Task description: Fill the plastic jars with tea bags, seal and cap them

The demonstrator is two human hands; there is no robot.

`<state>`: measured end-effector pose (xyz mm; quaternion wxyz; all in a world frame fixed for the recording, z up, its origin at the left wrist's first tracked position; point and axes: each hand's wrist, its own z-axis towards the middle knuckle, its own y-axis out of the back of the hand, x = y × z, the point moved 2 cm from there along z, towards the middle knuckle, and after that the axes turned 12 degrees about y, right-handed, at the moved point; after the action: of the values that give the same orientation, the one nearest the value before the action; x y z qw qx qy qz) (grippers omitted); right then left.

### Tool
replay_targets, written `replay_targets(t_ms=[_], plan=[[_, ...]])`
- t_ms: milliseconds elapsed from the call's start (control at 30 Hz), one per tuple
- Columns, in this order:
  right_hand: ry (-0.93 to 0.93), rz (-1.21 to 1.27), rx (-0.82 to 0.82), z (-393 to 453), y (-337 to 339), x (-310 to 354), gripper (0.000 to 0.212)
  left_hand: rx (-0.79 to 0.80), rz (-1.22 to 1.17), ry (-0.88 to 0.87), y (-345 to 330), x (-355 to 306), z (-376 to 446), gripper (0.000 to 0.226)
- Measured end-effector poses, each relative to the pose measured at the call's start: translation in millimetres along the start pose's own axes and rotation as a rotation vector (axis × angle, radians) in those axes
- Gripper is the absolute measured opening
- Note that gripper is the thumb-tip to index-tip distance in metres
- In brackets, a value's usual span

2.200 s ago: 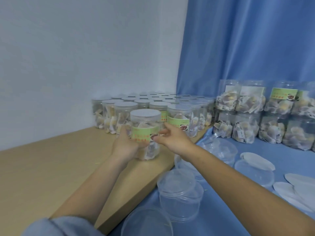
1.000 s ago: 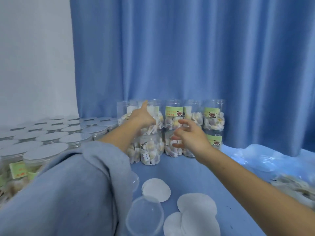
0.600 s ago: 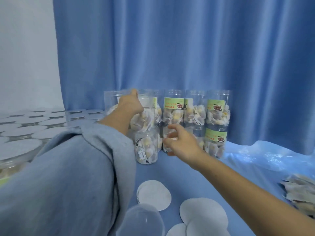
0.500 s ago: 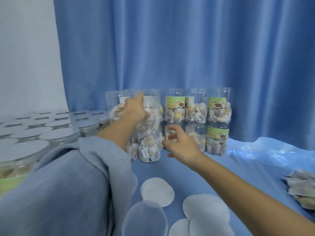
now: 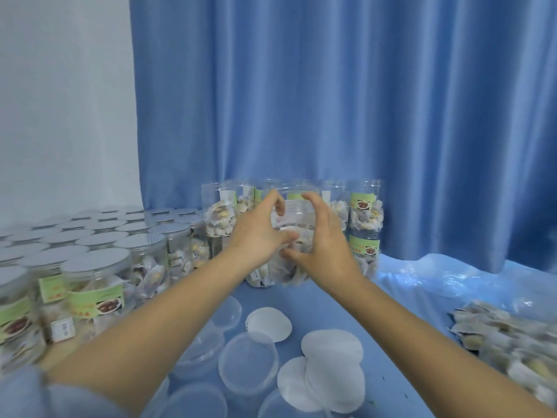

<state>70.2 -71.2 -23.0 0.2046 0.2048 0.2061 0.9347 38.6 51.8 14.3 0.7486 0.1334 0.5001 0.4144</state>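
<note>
Where the blue cloth point(image 5: 376, 303) is nearest, clear lids point(image 5: 247, 360) and white round seals point(image 5: 331, 346) lie flat, with a heap of tea bags point(image 5: 509, 336) at the right. Capped jars point(image 5: 96, 285) stand on the left. Farther back, the left hand point(image 5: 256, 233) and right hand point(image 5: 319, 242) curl around an open jar point(image 5: 287, 224) with tea bags inside, one hand on each side. It is in the top row of stacked jars point(image 5: 364, 215), in front of a blue curtain point(image 5: 331, 101).
</note>
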Motion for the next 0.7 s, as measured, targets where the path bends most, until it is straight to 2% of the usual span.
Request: replay_targets(t_ms=[233,400,567,700], plan=[[-0.099,-0.022,-0.004,-89.3,40.9,-2.5,0.074,0.019,-0.05,0.084,-57.2,-22.4,-87.0,0.036],[-0.153,-0.079,0.043,-149.6,69.5,-26.0,0.074,0.081,-0.163,0.12,-112.5,-25.8,-132.5,0.04],[-0.208,-0.057,0.028,-193.8,87.7,-53.3,0.079,0.125,-0.246,0.147,-158.4,-15.4,-159.1,0.065],[-0.213,0.011,0.051,-211.1,91.8,-66.2,0.083,0.081,-0.302,0.039,-179.4,-4.1,-174.0,0.081]])
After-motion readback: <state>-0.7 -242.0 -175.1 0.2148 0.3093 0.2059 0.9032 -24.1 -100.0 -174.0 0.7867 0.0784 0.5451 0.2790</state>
